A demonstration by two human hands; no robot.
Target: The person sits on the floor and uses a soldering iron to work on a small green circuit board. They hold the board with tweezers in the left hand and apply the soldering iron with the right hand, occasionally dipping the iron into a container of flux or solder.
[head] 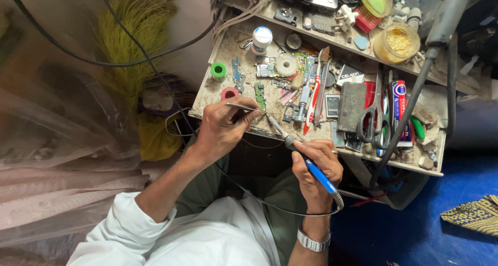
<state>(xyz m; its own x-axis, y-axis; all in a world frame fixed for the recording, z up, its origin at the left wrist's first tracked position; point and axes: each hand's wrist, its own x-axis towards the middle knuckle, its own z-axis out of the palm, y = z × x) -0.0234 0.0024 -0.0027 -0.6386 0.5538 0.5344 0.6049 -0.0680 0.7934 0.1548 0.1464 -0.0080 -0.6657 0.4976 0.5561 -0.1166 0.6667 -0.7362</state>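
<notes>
My left hand (224,126) pinches metal tweezers (243,107) whose tips reach a small green circuit board (259,94) near the front edge of a cluttered work table (218,97). A blue-handled soldering iron (306,159) is gripped in my right hand (316,167), and its metal tip (272,121) points up-left toward the same board, close to the tweezer tips. The iron's dark cable (270,206) loops down across my lap. I wear a white shirt and a metal wristwatch (313,241) on the right wrist.
The table holds scissors (374,121), a grey block (351,106), a toothbrush (315,97), green (218,70) and red (229,93) tape rolls, a white bottle (261,39), a solder reel (286,64) and several phone parts. A yellow jar (397,43) sits at the back. A thick black hose (410,107) crosses the right side.
</notes>
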